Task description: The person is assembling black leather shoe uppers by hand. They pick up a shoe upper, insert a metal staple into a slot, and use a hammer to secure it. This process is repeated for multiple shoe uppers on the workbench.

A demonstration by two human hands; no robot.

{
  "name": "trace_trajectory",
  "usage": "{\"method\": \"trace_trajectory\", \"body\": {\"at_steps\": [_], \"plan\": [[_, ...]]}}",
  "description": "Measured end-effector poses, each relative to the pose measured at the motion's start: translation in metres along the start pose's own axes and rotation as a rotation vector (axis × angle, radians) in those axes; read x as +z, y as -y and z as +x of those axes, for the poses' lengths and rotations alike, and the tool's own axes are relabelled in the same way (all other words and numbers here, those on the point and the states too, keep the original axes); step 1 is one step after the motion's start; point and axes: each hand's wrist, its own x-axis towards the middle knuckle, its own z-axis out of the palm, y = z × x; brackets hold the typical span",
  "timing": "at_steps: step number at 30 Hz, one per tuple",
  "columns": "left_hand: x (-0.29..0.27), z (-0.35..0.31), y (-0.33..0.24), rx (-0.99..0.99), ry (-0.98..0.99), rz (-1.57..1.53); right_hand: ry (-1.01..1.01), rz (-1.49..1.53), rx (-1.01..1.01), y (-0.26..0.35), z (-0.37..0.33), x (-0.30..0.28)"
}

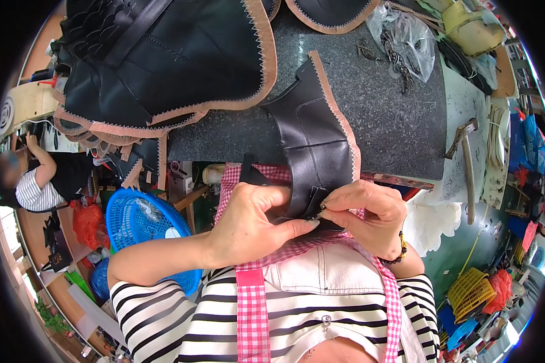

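Observation:
A black leather piece (318, 136) with a tan, zigzag-stitched edge runs from the dark worktop towards me, its near end bent over the table's edge. My left hand (251, 224) is closed on that near end, thumb on top and fingers partly hidden behind the leather. Opposite it, my right hand (369, 212) pinches thumb and forefinger together at a short black strap on the leather. Between the fingertips of both hands shows a small, dark, shiny metal piece (321, 213), whose kind is too small to tell.
Stacked black leather panels (181, 60) with tan edges cover the worktop's far left. A clear plastic bag (406, 39) and dark metal fittings (404, 78) lie far right. A hammer (468, 166) rests at the right. A blue basket (124, 221) stands left; another person (39, 187) sits beyond.

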Motion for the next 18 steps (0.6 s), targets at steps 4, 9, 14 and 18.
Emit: {"method": "trace_trajectory", "body": {"at_steps": [4,9,14,18], "plan": [[0.003,-0.003,0.018,0.203,-0.001,0.179,0.003,-0.023,0.001,0.002,-0.004,0.001],[0.013,-0.007,0.015,0.230,-0.085,0.120,-0.005,-0.086,0.205,0.017,-0.008,-0.002],[0.015,-0.008,0.016,0.257,-0.087,0.157,-0.003,-0.118,0.134,0.014,-0.015,-0.001],[0.011,-0.006,0.015,0.287,-0.013,0.290,0.051,-0.067,0.154,0.010,-0.013,-0.007]]}}
